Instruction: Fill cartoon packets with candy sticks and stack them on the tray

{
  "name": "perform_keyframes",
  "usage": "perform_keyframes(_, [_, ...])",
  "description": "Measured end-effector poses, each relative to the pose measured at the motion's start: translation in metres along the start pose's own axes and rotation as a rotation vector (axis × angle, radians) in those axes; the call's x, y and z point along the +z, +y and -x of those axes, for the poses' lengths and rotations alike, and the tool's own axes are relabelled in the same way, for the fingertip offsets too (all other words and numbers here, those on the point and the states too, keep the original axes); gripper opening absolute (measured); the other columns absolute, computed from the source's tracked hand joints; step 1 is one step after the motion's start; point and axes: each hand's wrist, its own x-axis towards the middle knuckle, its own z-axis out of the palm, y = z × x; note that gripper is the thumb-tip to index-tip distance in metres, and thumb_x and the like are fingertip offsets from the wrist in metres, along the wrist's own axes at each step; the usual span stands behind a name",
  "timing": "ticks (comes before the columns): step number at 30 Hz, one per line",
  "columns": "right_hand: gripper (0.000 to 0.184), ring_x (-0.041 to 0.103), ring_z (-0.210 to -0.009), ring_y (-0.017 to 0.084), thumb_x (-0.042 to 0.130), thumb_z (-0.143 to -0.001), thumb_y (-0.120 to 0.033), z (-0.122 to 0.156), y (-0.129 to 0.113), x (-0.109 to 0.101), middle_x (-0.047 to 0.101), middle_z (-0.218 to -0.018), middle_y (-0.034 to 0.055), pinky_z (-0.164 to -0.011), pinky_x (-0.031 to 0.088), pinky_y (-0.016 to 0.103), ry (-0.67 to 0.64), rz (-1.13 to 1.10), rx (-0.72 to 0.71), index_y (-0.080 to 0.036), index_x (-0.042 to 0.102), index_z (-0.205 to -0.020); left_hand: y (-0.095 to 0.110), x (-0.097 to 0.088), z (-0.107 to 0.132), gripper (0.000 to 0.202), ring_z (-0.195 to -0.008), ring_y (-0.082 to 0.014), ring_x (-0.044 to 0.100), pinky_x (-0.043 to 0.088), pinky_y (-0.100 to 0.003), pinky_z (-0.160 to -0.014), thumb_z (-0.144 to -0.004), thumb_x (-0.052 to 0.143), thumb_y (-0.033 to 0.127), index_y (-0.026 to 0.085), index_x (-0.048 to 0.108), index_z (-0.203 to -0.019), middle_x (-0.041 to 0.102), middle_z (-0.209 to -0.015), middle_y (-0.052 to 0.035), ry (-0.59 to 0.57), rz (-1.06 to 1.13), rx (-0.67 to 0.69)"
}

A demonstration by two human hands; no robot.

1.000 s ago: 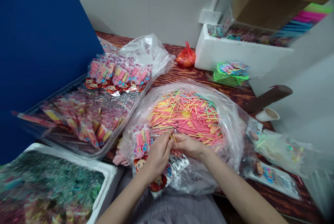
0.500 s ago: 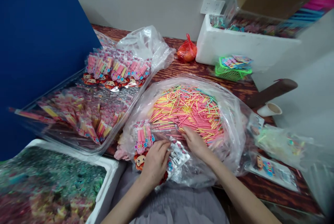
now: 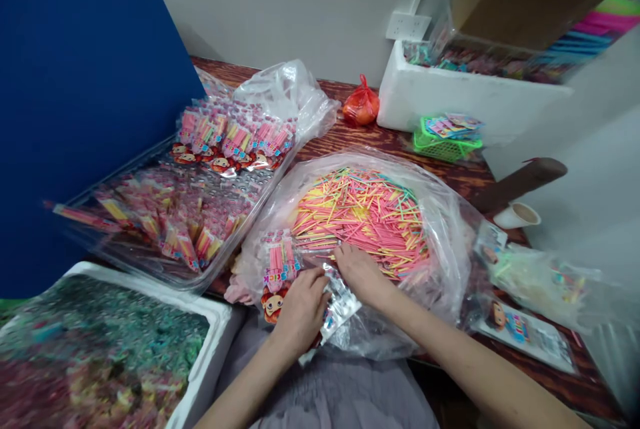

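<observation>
A big clear plastic bag (image 3: 450, 242) in front of me holds a heap of thin pink, yellow and green sticks (image 3: 363, 212). My left hand (image 3: 300, 306) lies curled on a small printed packet (image 3: 340, 302) at the bag's near edge, beside a filled packet with a cartoon face (image 3: 276, 276). My right hand (image 3: 360, 272) rests on the near edge of the stick heap, its fingers bent down among the sticks. What those fingers pinch is hidden.
A clear tray (image 3: 165, 222) of filled packets sits at the left. White foam boxes stand at the near left (image 3: 210, 312) and far right (image 3: 450, 99). A green basket (image 3: 445, 139), a red bag (image 3: 361, 106), a paper cup (image 3: 517, 216) and loose packets (image 3: 525, 332) lie on the wooden table.
My hands were joined over the packet a second ago. The right hand then went out to the stick heap and now sits at its near edge; the left stayed on the packet.
</observation>
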Motion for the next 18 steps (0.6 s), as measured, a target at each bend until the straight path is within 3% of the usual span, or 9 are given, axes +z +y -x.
perform_keyframes(7, [0.037,0.062,-0.087,0.026,0.068,-0.075,-0.009,-0.004,0.000,0.000,0.060,-0.100,0.0128,-0.069,0.045,0.032,-0.085,-0.079,0.044,-0.011,0.052,-0.108,-0.003,0.005,0.003,0.024,-0.115,-0.0260,0.055,0.048,-0.044,-0.099,-0.089,0.053,0.013,0.014,0.061,-0.112,0.059,-0.123,-0.0131,0.004,-0.029,-0.004])
perform_keyframes(11, [0.017,0.059,-0.093,0.025,0.056,-0.087,-0.015,-0.001,0.006,0.001,0.061,-0.102,0.0145,-0.075,0.042,0.032,-0.046,-0.191,0.046,-0.012,0.053,-0.104,-0.002,0.004,0.004,0.024,-0.116,-0.0267,0.055,0.048,-0.044,-0.099,-0.089,0.054,0.013,0.013,0.062,-0.112,0.059,-0.124,-0.0141,-0.003,-0.025,-0.009])
perform_keyframes(14, [0.011,0.057,-0.086,0.021,0.043,-0.095,-0.019,0.001,0.015,0.003,0.062,-0.097,0.0119,-0.073,0.039,0.031,-0.039,-0.378,0.075,-0.015,0.053,-0.098,0.000,0.001,0.004,0.026,-0.117,-0.0269,0.054,0.047,-0.044,-0.100,-0.089,0.053,0.013,0.014,0.062,-0.113,0.058,-0.126,-0.0139,-0.008,0.002,-0.023])
perform_keyframes(18, [0.005,0.053,-0.075,0.016,0.044,-0.092,-0.020,-0.004,0.033,0.005,0.059,-0.084,0.0027,-0.066,0.037,0.027,0.004,-0.842,0.144,-0.019,0.049,-0.090,0.005,-0.008,0.003,0.029,-0.118,-0.0249,0.054,0.047,-0.042,-0.100,-0.092,0.050,0.016,0.017,0.060,-0.119,0.058,-0.126,-0.0122,0.032,0.109,-0.032])
